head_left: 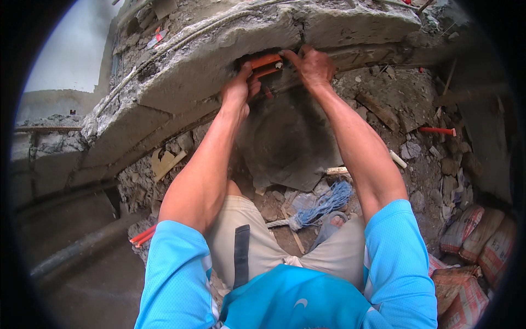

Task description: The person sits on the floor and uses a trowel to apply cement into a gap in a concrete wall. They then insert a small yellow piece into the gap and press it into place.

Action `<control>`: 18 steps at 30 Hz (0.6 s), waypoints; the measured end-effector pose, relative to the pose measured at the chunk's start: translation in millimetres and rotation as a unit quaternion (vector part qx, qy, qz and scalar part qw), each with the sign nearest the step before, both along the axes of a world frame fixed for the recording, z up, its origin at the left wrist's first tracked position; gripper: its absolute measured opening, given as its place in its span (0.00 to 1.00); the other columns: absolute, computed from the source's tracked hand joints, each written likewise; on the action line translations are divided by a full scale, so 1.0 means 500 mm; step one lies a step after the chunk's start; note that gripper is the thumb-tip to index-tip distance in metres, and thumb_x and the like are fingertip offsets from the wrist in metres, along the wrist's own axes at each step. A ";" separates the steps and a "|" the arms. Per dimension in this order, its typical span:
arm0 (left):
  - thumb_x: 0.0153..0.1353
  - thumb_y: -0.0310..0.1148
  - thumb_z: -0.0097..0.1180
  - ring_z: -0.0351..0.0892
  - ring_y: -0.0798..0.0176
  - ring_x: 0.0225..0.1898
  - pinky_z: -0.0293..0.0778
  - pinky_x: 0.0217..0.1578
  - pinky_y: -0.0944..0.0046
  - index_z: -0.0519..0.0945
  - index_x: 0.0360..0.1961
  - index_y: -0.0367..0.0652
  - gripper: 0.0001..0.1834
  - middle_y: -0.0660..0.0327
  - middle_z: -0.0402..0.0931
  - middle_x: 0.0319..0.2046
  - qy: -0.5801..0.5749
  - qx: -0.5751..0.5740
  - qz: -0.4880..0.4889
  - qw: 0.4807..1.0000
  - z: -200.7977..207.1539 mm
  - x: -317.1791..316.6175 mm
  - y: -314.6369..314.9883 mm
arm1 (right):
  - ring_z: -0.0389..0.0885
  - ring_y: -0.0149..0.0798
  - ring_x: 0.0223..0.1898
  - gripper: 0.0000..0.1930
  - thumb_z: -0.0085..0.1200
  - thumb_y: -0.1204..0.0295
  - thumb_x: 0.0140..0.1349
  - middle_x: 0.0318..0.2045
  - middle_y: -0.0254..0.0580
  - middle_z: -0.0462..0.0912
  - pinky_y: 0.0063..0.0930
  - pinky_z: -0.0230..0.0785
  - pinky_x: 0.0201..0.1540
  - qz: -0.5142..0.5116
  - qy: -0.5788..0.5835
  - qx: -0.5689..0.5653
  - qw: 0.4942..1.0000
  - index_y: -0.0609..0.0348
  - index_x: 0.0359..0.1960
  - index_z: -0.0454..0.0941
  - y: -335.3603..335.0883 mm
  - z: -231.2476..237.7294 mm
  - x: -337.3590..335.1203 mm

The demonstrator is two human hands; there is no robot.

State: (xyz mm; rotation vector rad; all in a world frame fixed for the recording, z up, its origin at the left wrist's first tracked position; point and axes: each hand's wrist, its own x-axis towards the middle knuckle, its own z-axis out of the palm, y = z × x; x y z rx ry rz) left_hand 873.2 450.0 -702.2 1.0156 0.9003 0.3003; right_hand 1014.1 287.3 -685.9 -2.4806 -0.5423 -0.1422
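Observation:
An orange plastic box (pixel 267 61), open-faced with a small pale bit at its right corner, sits in a dark hole in the concrete wall (pixel 186 82). My left hand (pixel 239 90) grips its left end, thumb near the top and fingers curled below. Close to the box's right end, my right hand (pixel 316 67) is closed, with one digit stretched toward the hole's edge. Whatever lies inside those curled fingers is hidden.
Rubble surrounds my legs, with a frayed blue rope (pixel 331 198) between them. Orange pipes (pixel 143 236) protrude at the left, and another orange tube (pixel 438 131) lies right. Filled sacks (pixel 485 233) are stacked at the lower right. A steel bar (pixel 164 52) runs along the wall's top.

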 end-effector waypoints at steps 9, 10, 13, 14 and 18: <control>0.74 0.49 0.69 0.84 0.62 0.38 0.86 0.41 0.62 0.83 0.57 0.36 0.25 0.56 0.84 0.44 0.014 0.001 -0.004 1.000 0.013 0.011 0.000 | 0.91 0.58 0.34 0.29 0.67 0.34 0.61 0.28 0.50 0.90 0.53 0.78 0.37 -0.017 -0.004 0.045 0.999 0.51 0.35 0.90 0.011 -0.012 -0.011; 0.72 0.48 0.70 0.84 0.63 0.36 0.86 0.39 0.64 0.85 0.54 0.35 0.25 0.56 0.84 0.42 0.008 0.002 0.007 1.000 0.010 0.012 0.000 | 0.91 0.58 0.34 0.30 0.67 0.34 0.61 0.28 0.51 0.90 0.53 0.78 0.38 -0.019 -0.006 0.041 0.999 0.51 0.35 0.90 0.012 -0.009 -0.009; 0.71 0.48 0.72 0.85 0.64 0.36 0.86 0.38 0.65 0.86 0.53 0.35 0.25 0.58 0.84 0.42 -0.011 0.002 0.023 1.000 -0.009 0.007 0.009 | 0.91 0.58 0.34 0.30 0.68 0.34 0.59 0.29 0.51 0.90 0.52 0.79 0.39 0.018 0.006 0.014 1.000 0.51 0.35 0.91 0.011 0.009 0.009; 0.71 0.48 0.72 0.84 0.64 0.37 0.86 0.39 0.65 0.86 0.53 0.35 0.25 0.58 0.84 0.42 -0.014 0.000 0.023 1.000 -0.008 0.008 0.007 | 0.91 0.58 0.34 0.31 0.68 0.33 0.58 0.29 0.51 0.91 0.52 0.79 0.40 0.031 0.011 0.016 0.999 0.51 0.35 0.91 0.004 0.013 0.010; 0.70 0.50 0.73 0.83 0.65 0.38 0.84 0.40 0.65 0.86 0.53 0.36 0.25 0.59 0.85 0.43 -0.004 0.002 0.009 1.000 -0.003 0.008 -0.003 | 0.91 0.57 0.34 0.33 0.68 0.31 0.56 0.30 0.52 0.91 0.52 0.81 0.41 0.036 0.033 0.022 0.999 0.52 0.36 0.93 -0.008 0.023 0.010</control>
